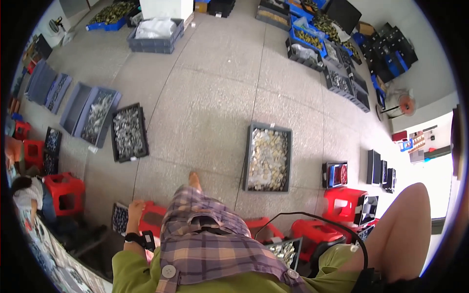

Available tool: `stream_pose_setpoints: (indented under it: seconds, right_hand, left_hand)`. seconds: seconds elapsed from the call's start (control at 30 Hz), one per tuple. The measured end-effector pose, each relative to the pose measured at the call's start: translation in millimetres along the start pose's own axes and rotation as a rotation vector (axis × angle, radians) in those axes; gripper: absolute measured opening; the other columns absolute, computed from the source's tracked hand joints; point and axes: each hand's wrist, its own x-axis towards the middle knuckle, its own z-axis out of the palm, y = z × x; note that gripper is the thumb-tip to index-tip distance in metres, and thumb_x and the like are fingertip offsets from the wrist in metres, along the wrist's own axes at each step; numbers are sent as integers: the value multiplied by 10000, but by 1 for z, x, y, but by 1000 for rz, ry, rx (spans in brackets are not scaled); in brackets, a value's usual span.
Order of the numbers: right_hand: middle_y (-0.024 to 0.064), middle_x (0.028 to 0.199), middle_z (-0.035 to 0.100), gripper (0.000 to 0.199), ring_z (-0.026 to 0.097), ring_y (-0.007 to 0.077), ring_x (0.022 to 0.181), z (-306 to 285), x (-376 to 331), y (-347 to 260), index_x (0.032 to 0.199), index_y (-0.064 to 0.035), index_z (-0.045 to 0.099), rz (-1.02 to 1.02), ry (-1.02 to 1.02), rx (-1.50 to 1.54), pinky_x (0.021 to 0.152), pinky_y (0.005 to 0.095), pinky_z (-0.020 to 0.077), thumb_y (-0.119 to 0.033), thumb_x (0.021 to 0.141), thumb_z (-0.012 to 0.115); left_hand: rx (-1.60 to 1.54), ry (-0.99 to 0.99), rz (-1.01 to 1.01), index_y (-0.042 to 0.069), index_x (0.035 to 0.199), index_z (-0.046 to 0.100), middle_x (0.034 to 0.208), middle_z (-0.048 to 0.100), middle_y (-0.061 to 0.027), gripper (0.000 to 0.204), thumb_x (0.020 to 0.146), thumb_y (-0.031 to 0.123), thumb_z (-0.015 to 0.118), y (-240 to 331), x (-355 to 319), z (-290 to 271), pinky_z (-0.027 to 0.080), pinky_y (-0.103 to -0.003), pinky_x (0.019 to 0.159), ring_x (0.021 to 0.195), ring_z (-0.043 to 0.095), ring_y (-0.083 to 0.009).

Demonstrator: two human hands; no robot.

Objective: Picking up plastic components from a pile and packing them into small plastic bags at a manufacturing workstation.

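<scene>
The head view looks down at a person standing on a grey tiled floor (215,97). The left hand (136,209) hangs low beside the left hip, with the fingers curled into a loose fist; it grasps nothing that I can see. A black watch (133,238) sits on this wrist. Just under the left hand there is a red stool (154,217), and just beside the stool, on the left, a small dark tray (119,218) lies on the floor.

The right hand is not visible; only the right forearm (398,229) rises at the lower right edge, so I cannot tell if this hand is released or clenched. A black cable (312,217) bends from the body toward this arm.

In front of the person, near the middle of the floor, stands a dark grey bin (267,157) full of small pale metal parts. To the left, well apart, a black bin (128,132) holds similar shiny parts. More red stools (342,200) stand at the right side near the forearm. Blue bins (305,39) stand in a row along the far right part of the floor. At the left edge another person (27,193) bends down near a red stool (66,193).
</scene>
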Motion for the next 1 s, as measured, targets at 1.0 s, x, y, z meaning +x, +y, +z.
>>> stream_pose_setpoints:
  seconds: [1.0]
  right_hand:
    - [52, 548, 517, 292, 530, 163, 531, -506, 366, -248, 596, -54, 512, -458, -152, -864, 469, 312, 423, -157, 866, 479]
  left_hand:
    - [586, -390, 98, 26, 834, 594, 688, 608, -85, 241, 825, 253, 513, 668, 429, 541, 454, -302, 488, 564, 574, -180]
